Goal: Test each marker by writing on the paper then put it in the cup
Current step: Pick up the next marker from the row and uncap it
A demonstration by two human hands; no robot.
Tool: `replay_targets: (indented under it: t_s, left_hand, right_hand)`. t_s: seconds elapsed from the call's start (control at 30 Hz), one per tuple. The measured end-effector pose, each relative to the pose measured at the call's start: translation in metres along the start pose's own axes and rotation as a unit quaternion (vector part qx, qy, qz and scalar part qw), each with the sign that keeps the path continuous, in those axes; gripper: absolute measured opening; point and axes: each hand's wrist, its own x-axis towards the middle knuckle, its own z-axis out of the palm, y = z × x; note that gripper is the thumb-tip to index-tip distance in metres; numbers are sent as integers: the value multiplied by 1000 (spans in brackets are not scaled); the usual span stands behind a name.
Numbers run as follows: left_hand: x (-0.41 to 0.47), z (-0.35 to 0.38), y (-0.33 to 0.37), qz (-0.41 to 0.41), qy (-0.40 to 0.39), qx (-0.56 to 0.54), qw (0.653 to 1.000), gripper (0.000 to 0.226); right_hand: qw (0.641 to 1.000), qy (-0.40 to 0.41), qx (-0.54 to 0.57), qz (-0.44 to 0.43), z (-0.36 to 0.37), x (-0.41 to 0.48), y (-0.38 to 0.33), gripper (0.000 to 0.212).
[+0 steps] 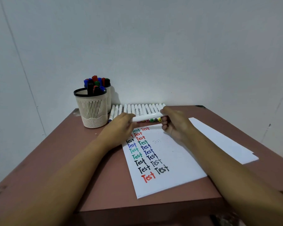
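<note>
Marker (147,117) hangs level above the paper (178,162), the left hand (121,122) holding one end and the right hand (174,123) curled round the other. It looks like a cap pull: draw straight along the barrel, keeping the tip off the worktop (103,170).

Table (91,168) layout — cup (92,110) back left, paper (170,160) central
A row of markers (142,109) is laid behind the paper — one marker (147,117) is held above the row.

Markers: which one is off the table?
The white marker gripped at its ends by left hand and right hand; others lie in the row or stand in cups.
</note>
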Motion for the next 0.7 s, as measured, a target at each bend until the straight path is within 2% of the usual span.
replay_targets:
  t_s: [0.03,0.13,0.2,0.3,0.37,0.5,0.7]
  left_hand:
    - [0,-1,2,4,-12,2,1000,20]
    - [-2,-3,12,25,-10,-9,1000,16]
    - [-3,-5,20,37,2,-25,999,17]
    - [-6,-5,24,44,16,-49,998,21]
    - [-7,-4,24,36,20,-69,997,22]
    - [-7,-3,25,11,30,-101,994,28]
    - [-7,-3,24,-32,86,-129,987,28]
  right_hand:
    - [999,-5,34,9,0,-1,-2,15]
    - [993,-16,114,24,3,-3,-5,22]
    - [994,-56,87,17,7,-7,-2,21]
    - [991,-128,-20,-15,14,-11,8,18]
    - [989,-136,-50,-42,16,-11,12,20]
    - [986,-140,-43,-75,18,-10,12,22]
    - [985,-143,-14,-92,17,-9,7,20]
